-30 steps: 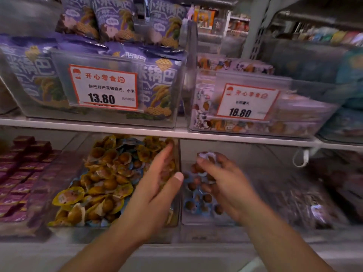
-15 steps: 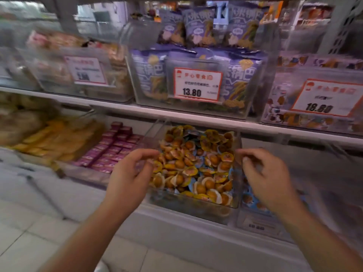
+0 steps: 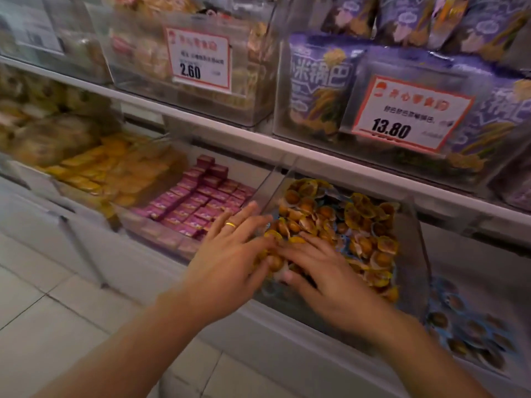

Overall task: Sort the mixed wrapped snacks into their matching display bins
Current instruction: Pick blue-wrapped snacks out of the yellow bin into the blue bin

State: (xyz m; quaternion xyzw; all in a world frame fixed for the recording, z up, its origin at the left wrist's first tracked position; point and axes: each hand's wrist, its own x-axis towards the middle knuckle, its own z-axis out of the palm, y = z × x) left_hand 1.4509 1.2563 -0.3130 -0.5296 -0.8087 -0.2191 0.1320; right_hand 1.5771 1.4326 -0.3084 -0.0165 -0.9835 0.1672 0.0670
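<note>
both hands are in the clear plastic display bin (image 3: 413, 225) on the lower shelf, the one filled with small round snacks in yellow-and-orange wrappers (image 3: 365, 225). the left hand (image 3: 230, 262), with a gold ring (image 3: 230, 224) on one finger, lies at the bin's front left corner, fingers straight and spread, their tips on the wrappers and against the bin's left wall. the right hand (image 3: 324, 271) lies flat beside it, fingers stretched leftward over the pile so that its fingertips meet the left hand's; neither hand plainly grips anything, though a pale wrapper edge shows just under the right thumb and i cannot tell if it is pinched. left of this bin sits a clear bin of small pink-and-maroon wrapped blocks (image 3: 198, 202), and further left a bin of yellow wrapped pieces (image 3: 115, 170). right of it, blurred, lie brown round snacks in blue wrappers (image 3: 471, 331). on the shelf above stand purple snack bags (image 3: 319, 81) behind a white price card reading 13.80 (image 3: 402, 116), and another card reading 2.60 (image 3: 198, 61)
</note>
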